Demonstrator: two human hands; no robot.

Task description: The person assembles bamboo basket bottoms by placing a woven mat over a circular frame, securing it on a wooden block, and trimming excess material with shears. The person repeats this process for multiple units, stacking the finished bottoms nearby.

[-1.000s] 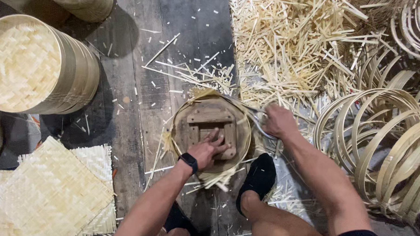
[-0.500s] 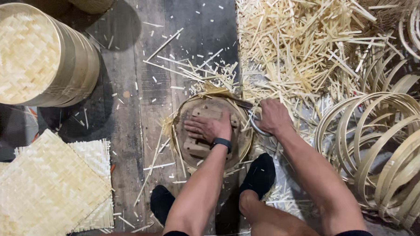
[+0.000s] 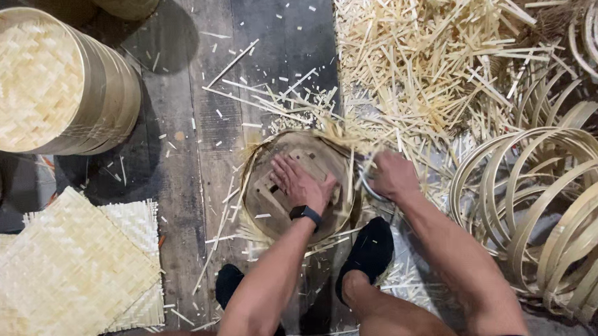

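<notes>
Round bamboo frame with wooden mould, on the floor between the feet.
Left hand (image 3: 301, 182) lies flat on the wooden mould (image 3: 280, 188), fingers spread, grasping nothing. Right hand (image 3: 393, 176) is clenched at the bamboo frame (image 3: 259, 153) rim; its contents cannot be told. Bamboo strips (image 3: 428, 57) lie just beyond; hoops (image 3: 545, 199) are at the right.

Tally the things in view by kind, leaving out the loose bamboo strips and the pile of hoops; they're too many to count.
Hands: 2, left hand and right hand
Round wooden form under the left hand: 1
Black wristwatch: 1
Black shoes: 2
Stack of bamboo steamer rings: 1
Piles of woven bamboo mats: 1
Total: 8
</notes>
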